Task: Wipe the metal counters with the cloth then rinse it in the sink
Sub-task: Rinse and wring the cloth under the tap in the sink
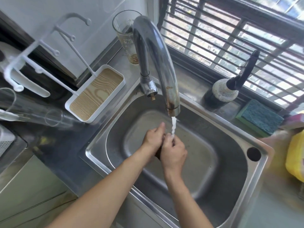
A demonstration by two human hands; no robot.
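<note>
Both my hands are down in the steel sink (261, 171), under the stream of water (173, 127) that runs from the curved faucet (156, 55). My left hand (153, 139) and my right hand (173, 153) are pressed together, fingers curled round a small dark cloth (158, 155). Only a sliver of the cloth shows between the palms; the rest is hidden. The water lands on my right hand's fingers. The dark counter (65, 145) lies left of the sink.
A white tray with a wood-grain base (97, 94) and a white hook rack stand at the sink's left. A tall glass (126, 35) is behind the faucet. A dark bottle (225, 92), a blue-green sponge (259, 116) and a yellow object (296, 158) sit at the right. A clear glass (32, 111) lies at the left.
</note>
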